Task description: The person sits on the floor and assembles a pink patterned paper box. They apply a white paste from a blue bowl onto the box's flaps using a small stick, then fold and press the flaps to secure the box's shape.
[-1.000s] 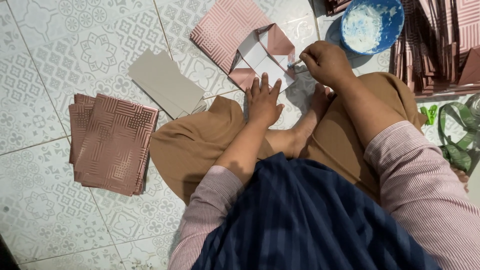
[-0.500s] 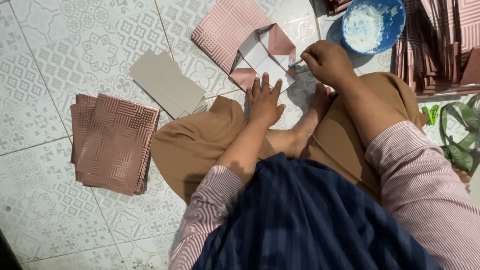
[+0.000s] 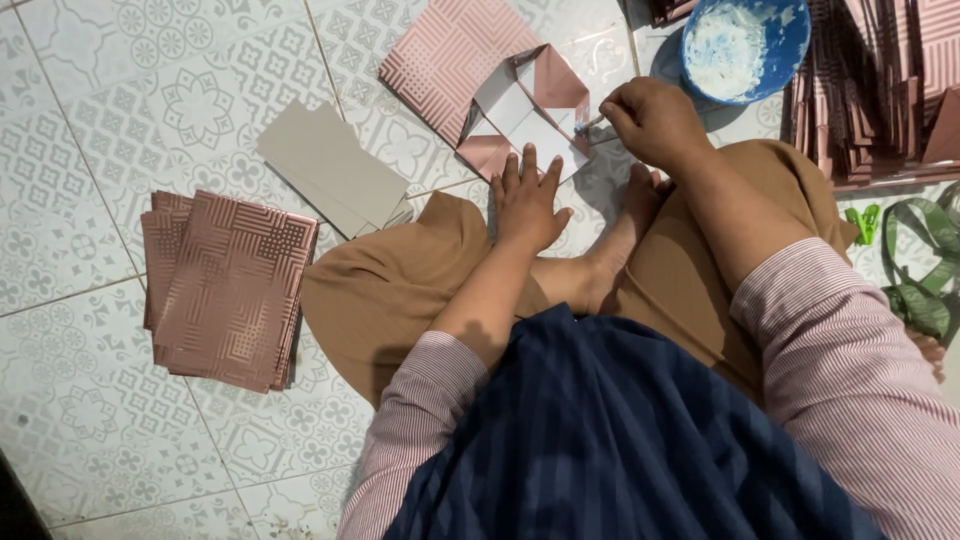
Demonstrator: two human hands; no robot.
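Observation:
I sit on a tiled floor with a partly folded pink paper piece [image 3: 525, 115] in front of me, its white inside showing. My left hand [image 3: 527, 200] lies flat with fingers spread on the near corner of that paper. My right hand [image 3: 650, 122] is closed around a thin brush or stick [image 3: 590, 124] whose tip touches the paper's right flap. A blue bowl of white paste [image 3: 745, 45] stands just beyond my right hand.
A stack of pink patterned sheets [image 3: 232, 288] lies at the left. Grey cards [image 3: 335, 168] rest beside my knee. More pink folded pieces [image 3: 880, 90] are piled at the top right. Green sandals [image 3: 915, 265] sit at the right edge.
My right hand has shifted slightly left along the paper's flap with the brush. My left hand stays pressed on the paper.

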